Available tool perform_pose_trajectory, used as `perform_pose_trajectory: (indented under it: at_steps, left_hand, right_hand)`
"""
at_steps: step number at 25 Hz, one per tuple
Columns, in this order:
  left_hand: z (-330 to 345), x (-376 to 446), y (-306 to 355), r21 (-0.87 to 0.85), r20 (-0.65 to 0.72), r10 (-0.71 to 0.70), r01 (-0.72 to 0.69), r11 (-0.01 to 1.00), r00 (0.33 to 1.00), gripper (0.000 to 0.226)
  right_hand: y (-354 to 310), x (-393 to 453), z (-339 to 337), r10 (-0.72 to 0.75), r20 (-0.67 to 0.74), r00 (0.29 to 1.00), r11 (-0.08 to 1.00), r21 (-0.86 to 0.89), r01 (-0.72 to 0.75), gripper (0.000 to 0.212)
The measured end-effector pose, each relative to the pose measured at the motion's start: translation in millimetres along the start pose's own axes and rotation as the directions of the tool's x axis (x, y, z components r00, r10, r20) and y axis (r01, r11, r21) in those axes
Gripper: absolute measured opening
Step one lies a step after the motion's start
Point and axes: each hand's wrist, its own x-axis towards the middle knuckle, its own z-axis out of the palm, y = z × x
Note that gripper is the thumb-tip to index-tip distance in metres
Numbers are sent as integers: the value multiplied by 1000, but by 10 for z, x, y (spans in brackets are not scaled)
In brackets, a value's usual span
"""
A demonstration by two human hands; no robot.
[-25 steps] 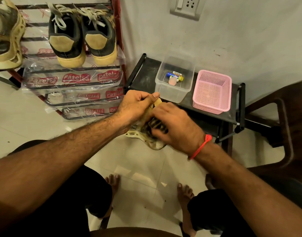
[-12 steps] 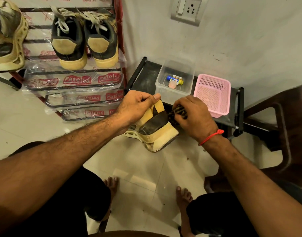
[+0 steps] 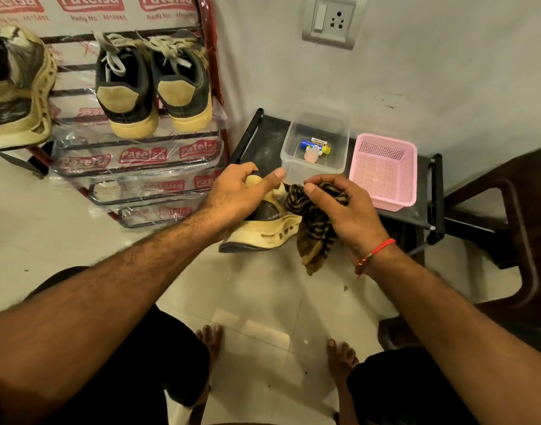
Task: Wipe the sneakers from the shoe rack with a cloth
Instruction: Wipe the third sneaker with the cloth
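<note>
A seated person's left hand grips a worn sneaker by its upper, fingers curled over the top and the thumb stretched toward the other hand, holding the shoe in the air above the tiled floor with its thick yellowed sole tipped toward the camera. Just beside it, the right hand clutches a bunched striped cloth, fingers folded round the wad while a loose tail hangs below the palm; the cloth touches the shoe's side near the sole. Beyond the left hand, a shoe rack wrapped in printed plastic carries a dark pair of sneakers with pale heel patches, and a further battered shoe sits at the far left edge. Beyond the right hand, a low black tabletop holds a clear plastic tub with a few small items inside and a pink mesh basket; a dark chair stands off to the right. The held sneaker looks light enough for one hand, with a soft, yielding upper and a stiffer, ridged sole whose cut-outs may trap grime. Gripping across the upper or through the collar probably keeps it steadiest and leaves the sole edge exposed. The cloth is limp and appears to need bunching to press firmly.
</note>
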Motion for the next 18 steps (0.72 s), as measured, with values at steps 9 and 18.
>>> perform_pose_trajectory:
  at_steps: [9,18]
  left_hand:
    - [-62,-36,41,-20,38,169,-168,986,985,26]
    - [-40,-53,-27,-6,11,363,-363,932,932,28]
  right_hand:
    - [-48,-73,75,-134,202,970,970,-176,170,39]
    - [-53,-200,203,-559,290,777,609,-492,622,27]
